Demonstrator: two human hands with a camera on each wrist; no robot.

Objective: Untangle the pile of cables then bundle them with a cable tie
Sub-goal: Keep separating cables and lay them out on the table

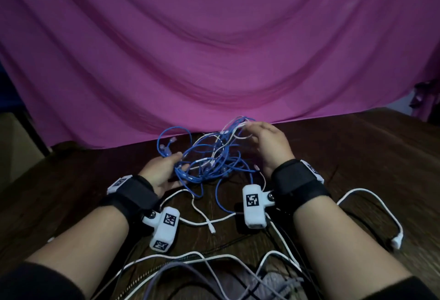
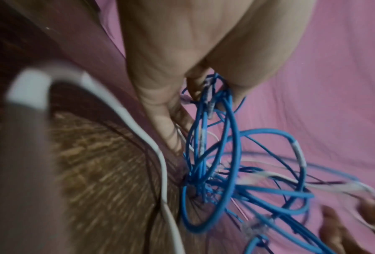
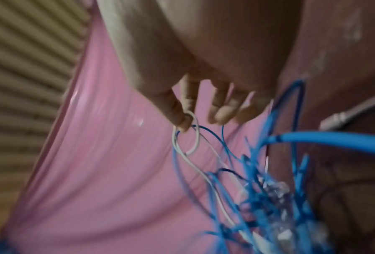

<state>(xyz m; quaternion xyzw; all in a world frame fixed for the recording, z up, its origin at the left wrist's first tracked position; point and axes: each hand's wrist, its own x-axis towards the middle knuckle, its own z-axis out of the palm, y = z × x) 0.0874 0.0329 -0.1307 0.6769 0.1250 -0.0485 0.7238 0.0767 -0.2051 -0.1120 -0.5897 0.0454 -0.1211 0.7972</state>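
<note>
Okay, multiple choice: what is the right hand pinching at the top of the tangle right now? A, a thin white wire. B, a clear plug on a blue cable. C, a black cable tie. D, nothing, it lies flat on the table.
A: in the right wrist view the right hand pinches a loop of thin white wire above the blue cables.

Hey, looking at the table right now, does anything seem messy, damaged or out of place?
Only the expected mess: the blue cables are still one knotted heap with a thin white cable threaded through, held up between the left hand and right hand. No damage shows. No cable tie is visible, though the wrist views are blurred.
</note>
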